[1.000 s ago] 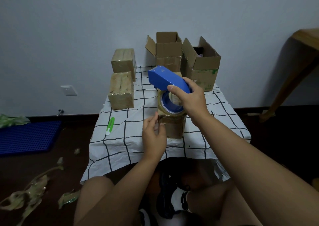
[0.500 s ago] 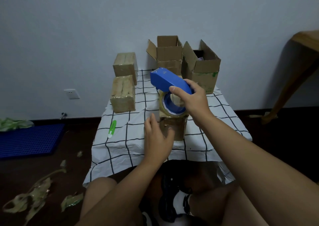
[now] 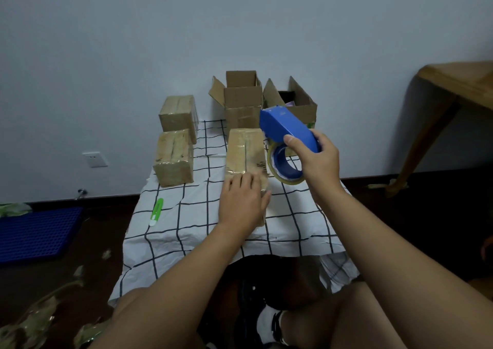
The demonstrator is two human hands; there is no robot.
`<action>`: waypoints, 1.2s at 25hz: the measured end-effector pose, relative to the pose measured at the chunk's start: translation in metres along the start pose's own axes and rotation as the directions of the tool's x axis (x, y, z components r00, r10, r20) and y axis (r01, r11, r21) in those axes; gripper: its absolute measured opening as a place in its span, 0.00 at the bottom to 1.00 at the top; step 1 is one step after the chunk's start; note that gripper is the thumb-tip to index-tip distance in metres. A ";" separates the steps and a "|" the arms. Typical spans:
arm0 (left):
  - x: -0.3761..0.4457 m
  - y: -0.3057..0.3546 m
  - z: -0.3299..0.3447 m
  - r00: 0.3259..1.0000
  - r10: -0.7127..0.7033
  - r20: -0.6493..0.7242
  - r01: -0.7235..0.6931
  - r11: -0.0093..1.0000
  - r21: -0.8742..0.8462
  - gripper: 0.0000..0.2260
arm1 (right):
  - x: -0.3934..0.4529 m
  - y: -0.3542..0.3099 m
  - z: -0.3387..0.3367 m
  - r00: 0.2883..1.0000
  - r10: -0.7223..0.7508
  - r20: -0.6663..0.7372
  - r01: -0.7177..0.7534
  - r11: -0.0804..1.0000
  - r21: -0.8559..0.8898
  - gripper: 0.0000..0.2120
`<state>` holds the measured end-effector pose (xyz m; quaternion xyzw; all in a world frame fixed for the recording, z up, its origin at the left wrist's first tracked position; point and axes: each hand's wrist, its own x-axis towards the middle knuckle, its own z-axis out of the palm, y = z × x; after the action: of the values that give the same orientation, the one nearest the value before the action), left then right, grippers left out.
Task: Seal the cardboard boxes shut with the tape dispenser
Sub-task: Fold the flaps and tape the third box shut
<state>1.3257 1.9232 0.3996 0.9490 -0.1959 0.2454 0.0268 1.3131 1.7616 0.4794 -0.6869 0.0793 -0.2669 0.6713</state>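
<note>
Nearest the camera are the person's bare knees and a dark shoe with a white sock between them. Ahead stands a low desk (image 3: pixel 186 239) under a white cloth with a black grid.

The left hand (image 3: pixel 241 204) lies flat on the near end of the middle cardboard box (image 3: pixel 245 151), fingers straight and together, pressing down on its taped top; its grip is spread, holding nothing. This box lies lengthwise at the middle of the desk, flaps closed, with a seam down its top.

Just right of that box, the right hand (image 3: pixel 317 159) holds the blue tape dispenser (image 3: pixel 286 130) in the air above the desk, its grip curled round the handle with the thumb on the near side. The tape roll (image 3: pixel 284 163) hangs below the blue body, close beside the box's right edge; whether it touches the box cannot be told.

On the desk's left near part lies a green and white utility knife (image 3: pixel 156 211). Beyond it two taped boxes (image 3: pixel 174 158) stand one behind the other. At the far edge, by the wall, two open boxes (image 3: pixel 242 100) stand side by side with flaps up.

On the floor at left lie a blue grid mat (image 3: pixel 37 232) and scraps of crumpled tape (image 3: pixel 32 319). At right is a wooden table (image 3: pixel 453 87).
</note>
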 end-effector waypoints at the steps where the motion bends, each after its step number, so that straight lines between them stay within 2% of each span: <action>1: 0.000 -0.003 -0.003 1.000 0.014 -0.023 -0.014 1.000 -0.010 0.24 | 0.002 -0.001 -0.001 1.000 -0.005 0.002 0.005 1.000 -0.002 0.19; 4: -0.008 -0.026 -0.010 0.995 0.084 -0.049 -0.085 0.996 -0.013 0.22 | 0.006 -0.001 0.002 0.999 -0.025 0.021 0.025 1.000 0.003 0.19; 6: -0.013 -0.044 -0.012 0.993 0.114 0.006 -0.114 0.993 -0.032 0.23 | 0.006 0.001 0.006 0.999 -0.028 0.021 0.028 1.000 -0.004 0.20; 9: -0.014 -0.056 -0.016 0.984 0.066 0.165 -0.049 0.993 -0.107 0.30 | 0.004 0.006 0.013 0.999 -0.008 0.036 0.007 1.000 0.019 0.20; 11: -0.008 -0.057 -0.016 0.945 0.051 0.322 -0.015 0.993 -0.113 0.36 | 0.002 0.011 0.016 0.999 -0.004 0.050 0.003 1.000 0.016 0.22; 13: -0.005 -0.055 -0.020 0.921 0.052 0.386 -0.013 0.995 -0.103 0.38 | 0.001 0.014 0.017 0.998 0.006 0.055 -0.005 1.000 -0.003 0.23; 17: -0.008 -0.053 -0.027 0.920 0.008 0.392 0.061 0.984 -0.165 0.37 | -0.001 0.015 0.017 0.998 0.007 0.054 -0.006 1.000 -0.020 0.25; 21: -0.007 -0.043 -0.025 0.947 -0.061 0.316 0.128 0.972 -0.197 0.29 | -0.004 0.013 0.016 0.998 0.000 0.055 0.002 1.000 -0.031 0.25; 24: -0.003 -0.041 -0.031 0.932 -0.068 0.355 0.151 0.965 -0.213 0.24 | -0.005 0.006 0.014 0.999 -0.017 0.048 0.018 1.000 -0.016 0.24; 27: -0.001 -0.049 -0.042 0.923 0.004 0.385 0.099 0.964 -0.247 0.21 | -0.002 -0.002 0.009 0.999 -0.033 0.022 0.033 0.999 -0.013 0.24; 30: 0.002 -0.068 -0.049 0.900 0.078 0.429 0.015 0.978 -0.209 0.26 | 0.001 -0.009 0.006 0.999 -0.045 0.015 0.045 0.999 0.001 0.22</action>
<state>1.3310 1.9924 0.4463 0.9685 -0.2369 0.0059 0.0770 1.3147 1.7674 0.4891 -0.6904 0.0587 -0.2771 0.6657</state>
